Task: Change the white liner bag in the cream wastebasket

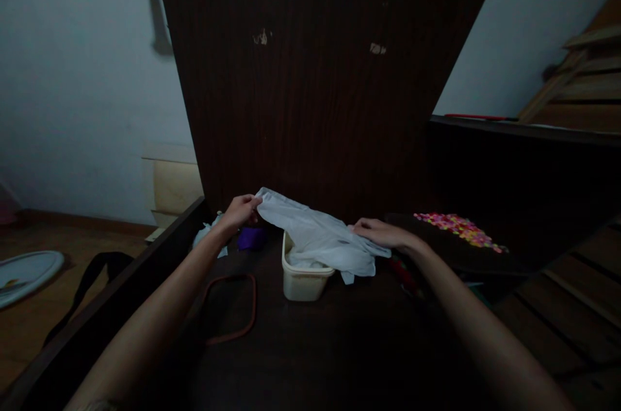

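Note:
A white plastic bag [325,236] is stretched across a cream plastic bin [305,285], with part of it sagging inside the opening. My left hand [242,211] pinches the bag's upper left corner, held above the bin's back left. On the other side, my right hand [381,233] has its fingers closed on the bag's right part, which hangs over the bin's right rim. A reddish-brown rounded frame [255,304] lies flat on the dark surface to the left of the bin.
A purple object [251,238] and crumpled pale plastic [206,233] lie at the back left. Many small pink and yellow pieces [458,230] are spread at the right. A dark wooden panel [310,107] rises behind, and a raised dark edge [145,262] runs along the left.

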Available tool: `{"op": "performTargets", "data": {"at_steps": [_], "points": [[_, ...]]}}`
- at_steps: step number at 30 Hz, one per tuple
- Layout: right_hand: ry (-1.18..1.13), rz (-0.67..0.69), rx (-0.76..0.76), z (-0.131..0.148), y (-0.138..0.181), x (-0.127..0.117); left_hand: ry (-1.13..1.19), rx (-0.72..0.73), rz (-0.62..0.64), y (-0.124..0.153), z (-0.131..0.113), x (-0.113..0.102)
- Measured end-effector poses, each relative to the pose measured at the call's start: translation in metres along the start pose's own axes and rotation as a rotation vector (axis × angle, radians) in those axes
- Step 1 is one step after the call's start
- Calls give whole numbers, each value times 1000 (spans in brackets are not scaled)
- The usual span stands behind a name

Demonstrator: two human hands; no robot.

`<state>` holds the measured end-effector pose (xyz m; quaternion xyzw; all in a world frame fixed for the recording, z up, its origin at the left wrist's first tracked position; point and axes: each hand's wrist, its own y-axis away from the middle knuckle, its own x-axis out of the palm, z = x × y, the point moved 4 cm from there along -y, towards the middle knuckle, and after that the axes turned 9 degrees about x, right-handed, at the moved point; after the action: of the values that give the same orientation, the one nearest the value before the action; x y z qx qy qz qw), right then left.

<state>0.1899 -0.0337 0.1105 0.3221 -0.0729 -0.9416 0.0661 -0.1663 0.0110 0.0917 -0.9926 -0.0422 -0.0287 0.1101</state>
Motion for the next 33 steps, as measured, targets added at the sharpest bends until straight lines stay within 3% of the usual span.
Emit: {"op": "performTargets", "data": {"at_steps": [3, 6, 10, 12, 14, 17, 18, 20, 23, 27, 31, 33], "points": [[-65, 186, -7, 13, 10, 9, 28, 40, -18, -3, -4, 5], [-316, 287, -65, 39, 20, 7, 56, 124, -64, -10, -17, 14], [-700, 21, -297, 80, 34, -13, -5, 295, -115, -2, -40, 31], [-799, -88, -406, 99, 46, -18, -200, 549, -130, 17, -60, 39], [-815, -99, -494, 117, 59, -15, -252, 699, -22, 40, -76, 52], [-753, -60, -624, 140, 79, -4, -201, 796, 345, 72, -96, 74], [-725, -40, -660, 145, 85, 1, -234, 838, 404, 81, -103, 79], [-648, -5, -706, 152, 96, 11, -339, 909, 389, 90, -115, 81], [-535, 22, -724, 156, 107, 19, -413, 910, 373, 89, -123, 77], [-508, -39, -720, 154, 115, 14, -453, 799, 386, 73, -118, 62], [-384, -201, -650, 142, 118, -2, -453, 742, 277, 57, -108, 45], [-236, -176, -580, 135, 120, -7, -386, 725, 215, 52, -105, 39]]}}
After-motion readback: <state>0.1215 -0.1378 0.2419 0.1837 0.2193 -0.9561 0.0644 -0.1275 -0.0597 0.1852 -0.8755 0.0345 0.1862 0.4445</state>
